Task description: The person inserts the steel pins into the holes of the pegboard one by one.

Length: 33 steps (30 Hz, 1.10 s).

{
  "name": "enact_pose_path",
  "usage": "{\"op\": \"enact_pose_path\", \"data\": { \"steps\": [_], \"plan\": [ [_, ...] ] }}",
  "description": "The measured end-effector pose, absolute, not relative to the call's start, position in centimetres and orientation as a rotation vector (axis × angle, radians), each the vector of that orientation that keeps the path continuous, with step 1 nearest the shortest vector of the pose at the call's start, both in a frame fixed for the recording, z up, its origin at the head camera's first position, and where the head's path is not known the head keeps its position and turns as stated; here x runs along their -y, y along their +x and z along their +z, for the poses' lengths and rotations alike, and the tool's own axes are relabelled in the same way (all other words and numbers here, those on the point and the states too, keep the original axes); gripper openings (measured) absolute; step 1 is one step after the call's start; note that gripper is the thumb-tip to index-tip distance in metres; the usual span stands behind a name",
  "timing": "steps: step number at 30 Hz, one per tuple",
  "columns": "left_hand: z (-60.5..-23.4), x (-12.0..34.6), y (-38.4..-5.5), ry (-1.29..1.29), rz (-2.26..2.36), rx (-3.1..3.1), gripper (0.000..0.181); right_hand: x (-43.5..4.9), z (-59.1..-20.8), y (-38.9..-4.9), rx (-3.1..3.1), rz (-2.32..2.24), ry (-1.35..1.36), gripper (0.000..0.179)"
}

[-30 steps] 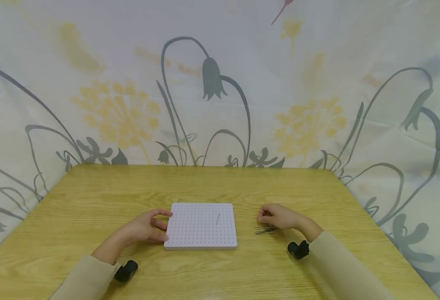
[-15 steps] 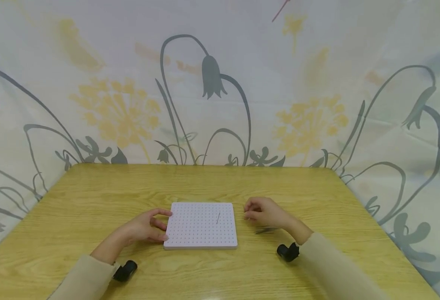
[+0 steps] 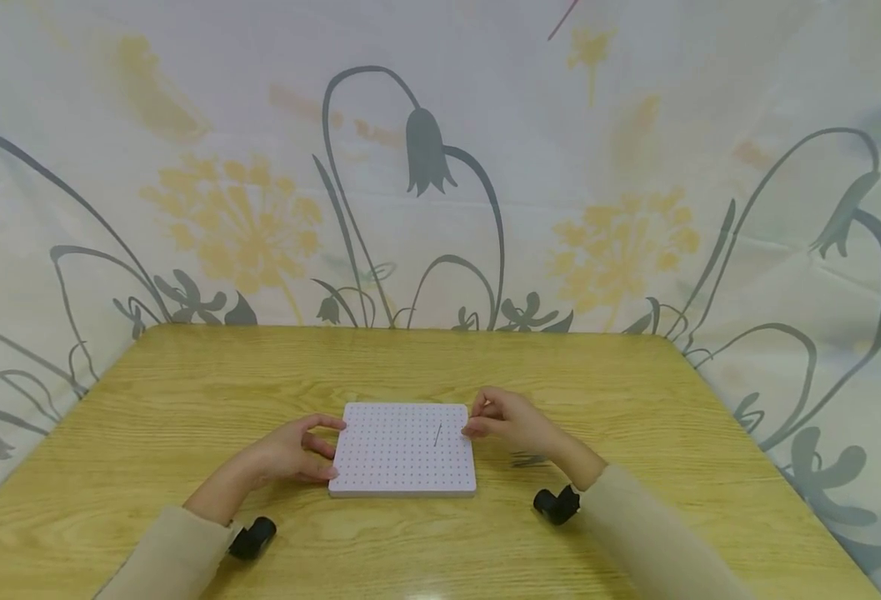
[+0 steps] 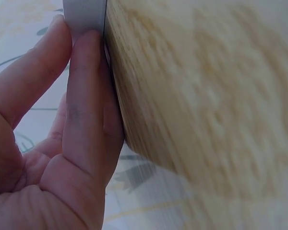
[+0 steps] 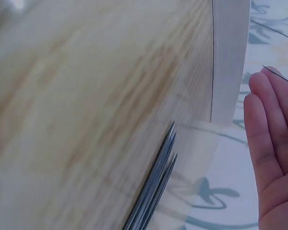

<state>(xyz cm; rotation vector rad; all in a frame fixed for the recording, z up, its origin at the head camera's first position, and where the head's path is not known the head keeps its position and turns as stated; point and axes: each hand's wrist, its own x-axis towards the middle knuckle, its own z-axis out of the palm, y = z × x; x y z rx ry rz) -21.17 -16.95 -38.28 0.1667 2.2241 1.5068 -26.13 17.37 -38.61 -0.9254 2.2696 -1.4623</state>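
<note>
A white board point(image 3: 391, 462) with rows of small holes lies flat on the table. One thin metal needle point(image 3: 437, 435) stands tilted in it, right of the middle. My left hand point(image 3: 286, 452) rests against the board's left edge; in the left wrist view its fingers point(image 4: 84, 91) touch the board's side wall point(image 4: 85, 17). My right hand point(image 3: 511, 421), by the board's right edge, pinches a thin needle point(image 5: 281, 77), whose dark tip shows in the right wrist view. The thumb and index finger are cut off there. Several more needles point(image 5: 151, 189) lie bundled beneath the right hand.
The wooden table point(image 3: 402, 367) reaches back to a light cloth point(image 3: 275, 167) printed with flowers. Black wrist cameras hang below both forearms, the right one point(image 3: 556, 505) near the table's surface.
My right hand has moved left, from the bundle of needles to the board's right edge, carrying a needle. My left hand and the board have stayed in place.
</note>
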Motion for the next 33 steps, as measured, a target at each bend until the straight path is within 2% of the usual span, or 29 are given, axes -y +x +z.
{"op": "enact_pose_path", "data": {
  "steps": [18, 33],
  "plan": [
    [-38.3, 17.2, -21.1, 0.218, 1.539, -2.186, 0.067, -14.3, -38.6, -26.1, -2.308, -1.384, -0.913, 0.005],
    [-38.3, 17.2, -21.3, 0.220, 1.555, -2.159, 0.067, -13.7, -38.9, -26.4, -2.328, -1.362, -0.907, 0.006]
  ]
}}
